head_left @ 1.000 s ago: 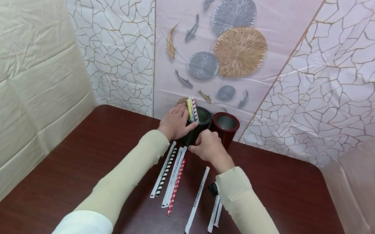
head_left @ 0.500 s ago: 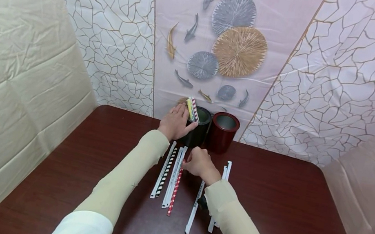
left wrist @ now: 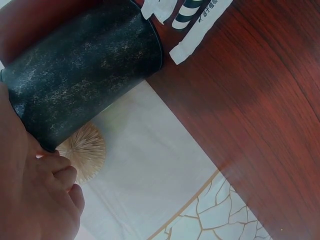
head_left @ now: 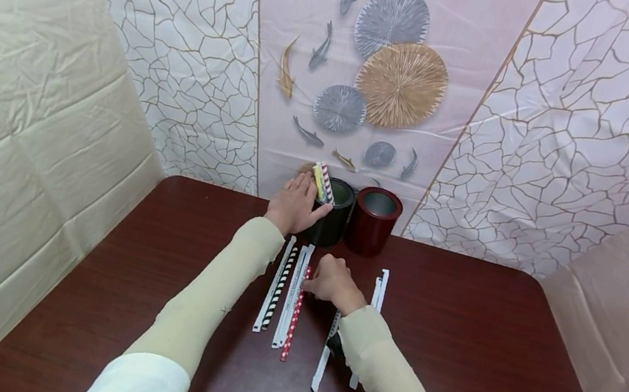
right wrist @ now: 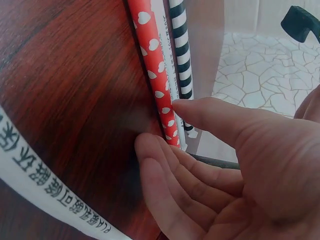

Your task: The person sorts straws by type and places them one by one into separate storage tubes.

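Observation:
In the head view my left hand [head_left: 292, 205] grips the upper side of a black cup [head_left: 329, 228], thumb across its rim. Striped and yellow paper straws [head_left: 323, 184] stick out of that cup. My right hand [head_left: 334, 281] is low over the table at the upper part of a red straw with white hearts [head_left: 292, 331]. In the right wrist view, the thumb tip is right at one side of this red straw [right wrist: 152, 55], and the bent fingers are on its other side with a gap. White-wrapped straws [head_left: 289, 299] and a black-and-white striped straw [head_left: 278, 290] lie alongside.
A dark red cup [head_left: 374, 223] stands right of the black one. More white-wrapped straws lie near the right forearm, one [head_left: 321, 367] partly under the wrist and others [head_left: 380, 290] further right. A patterned cloth [head_left: 401, 86] hangs behind the brown table [head_left: 85, 296].
My right hand has come down from beside the cups, toward the person, to the upper part of the red straw. The left hand has stayed at the black cup.

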